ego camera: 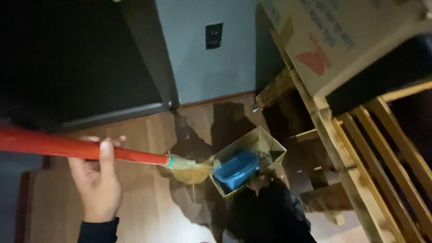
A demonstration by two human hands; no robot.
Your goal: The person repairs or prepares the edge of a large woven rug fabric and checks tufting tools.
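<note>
Broom handle (67, 147), red-orange and round, runs from the left edge of the view toward the centre, and the left hand (96, 180) is the grip on it: fingers curl over the top of the handle and the thumb lies up across its near side, clenched around it. A dark sleeve (98, 230) covers the wrist below. Past the hand, the handle ends in a teal-wrapped binding, where the straw broom head (191, 170) fans out low over the wooden floor (139, 198). The bristles reach the open side of a small cardboard box (265, 144) lying tilted on the floor, with a blue plastic container (236, 168) inside it. A dark bundle (265, 211) lies just below the box. To the right stands a wooden slatted rack (360, 148) with a large cardboard carton (333, 40) on top. Behind are a grey wall (216, 67) with a dark switch plate (213, 35) and a dark door (76, 58). The right hand is out of view.
</note>
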